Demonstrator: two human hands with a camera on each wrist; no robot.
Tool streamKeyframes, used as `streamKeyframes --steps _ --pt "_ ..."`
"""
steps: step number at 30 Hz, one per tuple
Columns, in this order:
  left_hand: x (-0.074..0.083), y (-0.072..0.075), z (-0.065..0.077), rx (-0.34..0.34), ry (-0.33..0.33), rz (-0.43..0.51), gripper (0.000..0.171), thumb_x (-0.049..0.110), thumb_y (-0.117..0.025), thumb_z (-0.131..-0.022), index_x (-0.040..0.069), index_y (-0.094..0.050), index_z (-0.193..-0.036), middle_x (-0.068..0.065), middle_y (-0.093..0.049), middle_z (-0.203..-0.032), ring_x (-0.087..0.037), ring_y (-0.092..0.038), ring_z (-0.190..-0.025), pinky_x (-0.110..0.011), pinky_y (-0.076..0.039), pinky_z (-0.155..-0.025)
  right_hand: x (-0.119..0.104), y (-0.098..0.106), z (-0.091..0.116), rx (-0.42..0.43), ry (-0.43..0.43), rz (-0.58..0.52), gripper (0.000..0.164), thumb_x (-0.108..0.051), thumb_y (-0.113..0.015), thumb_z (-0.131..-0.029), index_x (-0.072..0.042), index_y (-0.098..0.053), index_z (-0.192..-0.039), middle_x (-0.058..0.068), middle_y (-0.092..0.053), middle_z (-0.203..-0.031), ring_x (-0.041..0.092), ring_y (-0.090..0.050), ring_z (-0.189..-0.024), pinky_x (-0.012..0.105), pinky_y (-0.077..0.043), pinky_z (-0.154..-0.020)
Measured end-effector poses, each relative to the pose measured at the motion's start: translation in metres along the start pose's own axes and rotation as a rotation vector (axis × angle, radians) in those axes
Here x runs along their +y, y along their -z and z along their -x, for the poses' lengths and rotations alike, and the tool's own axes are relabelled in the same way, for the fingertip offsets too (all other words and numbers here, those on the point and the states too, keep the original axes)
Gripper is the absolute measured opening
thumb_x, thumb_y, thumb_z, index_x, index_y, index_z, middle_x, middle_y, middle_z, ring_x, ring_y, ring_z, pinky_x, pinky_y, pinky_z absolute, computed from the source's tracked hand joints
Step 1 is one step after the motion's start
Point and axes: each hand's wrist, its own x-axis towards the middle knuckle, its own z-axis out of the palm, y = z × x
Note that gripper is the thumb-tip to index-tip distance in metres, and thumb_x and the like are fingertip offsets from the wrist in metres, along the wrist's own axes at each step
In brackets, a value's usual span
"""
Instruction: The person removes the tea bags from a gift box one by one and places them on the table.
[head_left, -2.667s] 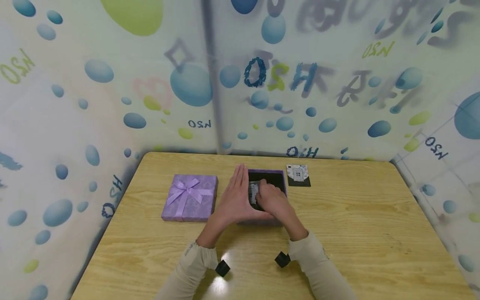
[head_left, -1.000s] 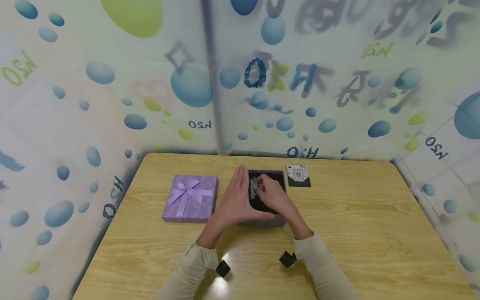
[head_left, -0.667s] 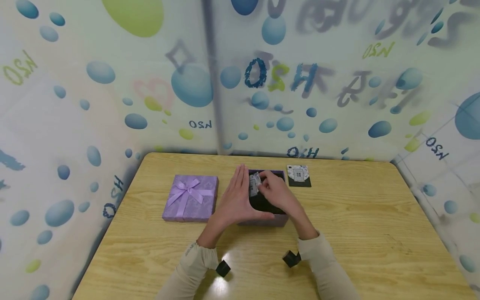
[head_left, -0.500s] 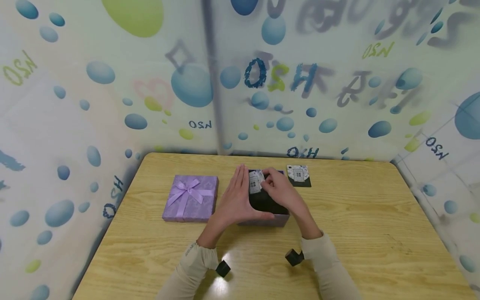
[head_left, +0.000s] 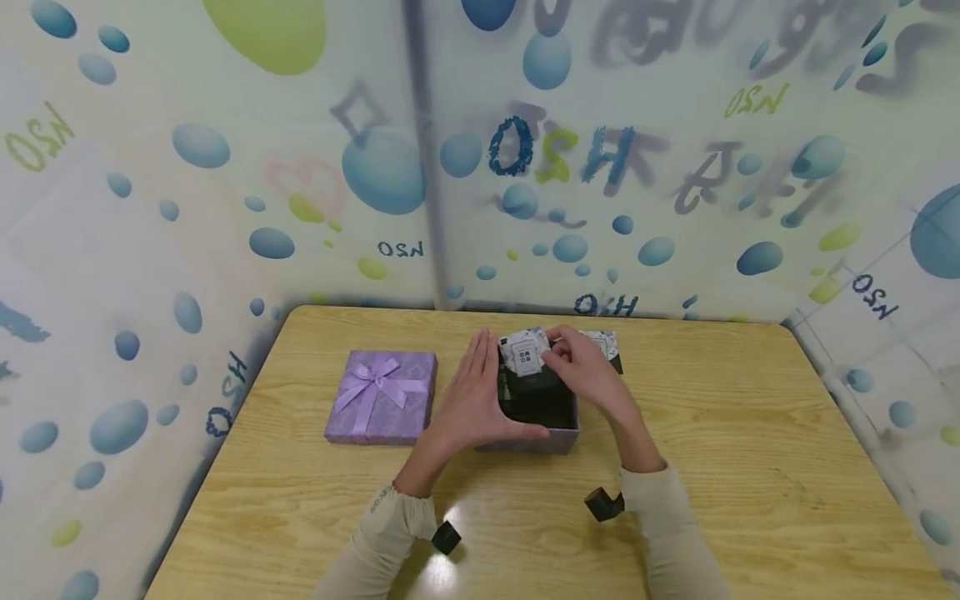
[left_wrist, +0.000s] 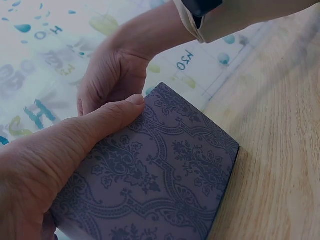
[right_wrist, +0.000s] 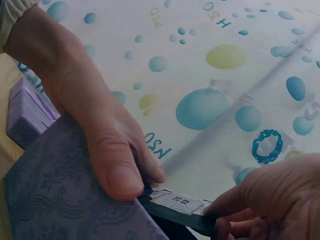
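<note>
In the head view a purple box (head_left: pixel 551 442) with a dark inside stands uncovered at the table's middle. Straight fingers of my left hand (head_left: pixel 472 404) lie along its left side, the thumb across its front; the left wrist view shows that thumb on the patterned wall (left_wrist: pixel 165 170). My right hand (head_left: pixel 588 371) pinches the right edge of a flat square packet (head_left: pixel 525 354), white-patterned above and black below, over the box's far part. The packet appears tilted in the right wrist view. A similar packet (head_left: pixel 611 342) lies on the table, partly hidden by the right hand.
A purple lid (head_left: pixel 381 396) with a ribbon bow lies left of the box. The wooden table (head_left: pixel 750 458) ends at a wall (head_left: pixel 675 275) printed with blue and green spots. Black cubes (head_left: pixel 446 537) sit at both wrists.
My right hand has drawn the packet up out of the box's left part, moving rightward and away, and more of its face shows. The left hand has stayed in place.
</note>
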Motion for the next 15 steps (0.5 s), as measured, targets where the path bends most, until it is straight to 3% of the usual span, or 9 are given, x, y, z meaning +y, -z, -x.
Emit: streamKeyframes --steps 6,15 --pt "0.001 0.000 0.000 -0.003 0.001 0.003 0.159 0.090 -0.076 -0.061 0.012 0.019 -0.163 -0.005 0.021 -0.172 -0.018 0.020 -0.158 -0.046 -0.010 -0.129 0.005 0.006 0.000 0.006 -0.020 -0.019 0.030 -0.012 -0.059 -0.107 0.005 -0.060 -0.132 0.019 -0.071 -0.108 0.027 -0.065 -0.092 0.040 -0.054 -0.080" --pt "0.001 0.000 0.000 -0.013 0.011 -0.008 0.159 0.092 -0.074 -0.060 0.013 0.018 -0.164 -0.003 0.023 -0.172 -0.016 0.022 -0.158 -0.044 -0.009 -0.129 0.013 0.023 0.001 0.061 -0.092 -0.081 0.030 -0.015 -0.059 -0.107 0.005 -0.059 -0.129 0.021 -0.069 -0.108 0.027 -0.060 -0.088 0.032 -0.050 -0.073"
